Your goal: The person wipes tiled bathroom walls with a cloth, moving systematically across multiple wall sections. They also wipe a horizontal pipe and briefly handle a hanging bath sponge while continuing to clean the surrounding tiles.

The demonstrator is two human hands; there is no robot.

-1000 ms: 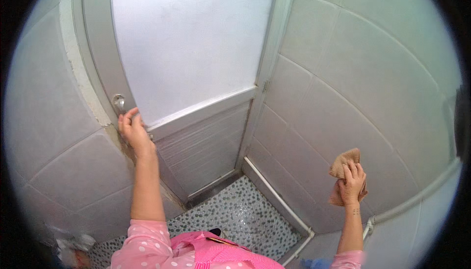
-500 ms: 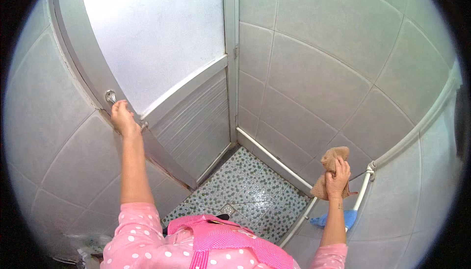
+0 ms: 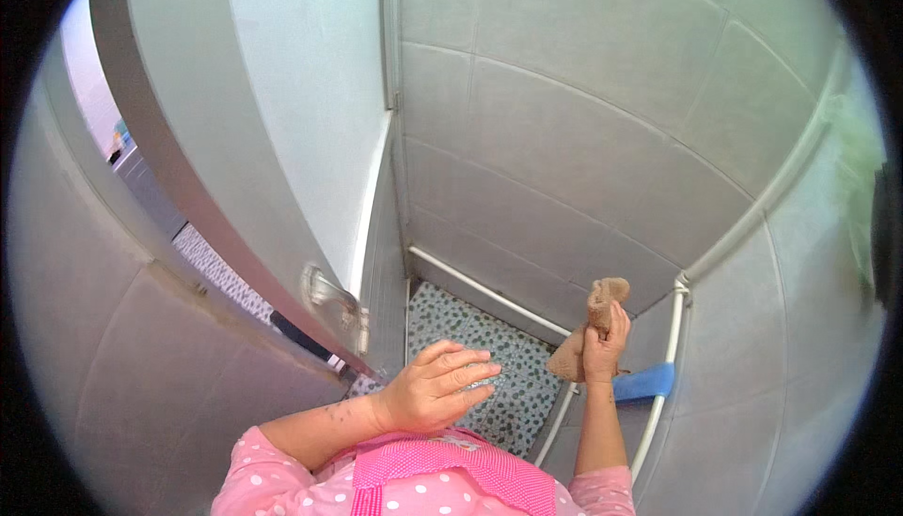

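My left hand (image 3: 439, 387) is in front of my body with its fingers stretched out and nothing in it. The metal handle (image 3: 329, 298) of the door (image 3: 235, 140) is up and left of this hand, apart from it. The door stands ajar, and a gap shows along its left edge. On the right, my right hand (image 3: 605, 347) grips a bunched brown cloth (image 3: 568, 358), part of which sticks up above the fingers. Close by my right wrist, a blue object (image 3: 647, 383) sits against the white pipe; its kind is hard to make out.
White pipes (image 3: 670, 347) run along the foot of the tiled wall (image 3: 555, 168) and up it at the right. The floor (image 3: 508, 403) has a green-and-white pebble pattern. Through the door gap a patterned floor (image 3: 221, 271) shows. Something pale green (image 3: 851, 177) hangs at the far right.
The door has swung from shut to ajar, inward. My left hand has left the handle and come down right, before my body. My right hand, still with the cloth, sits slightly further left.
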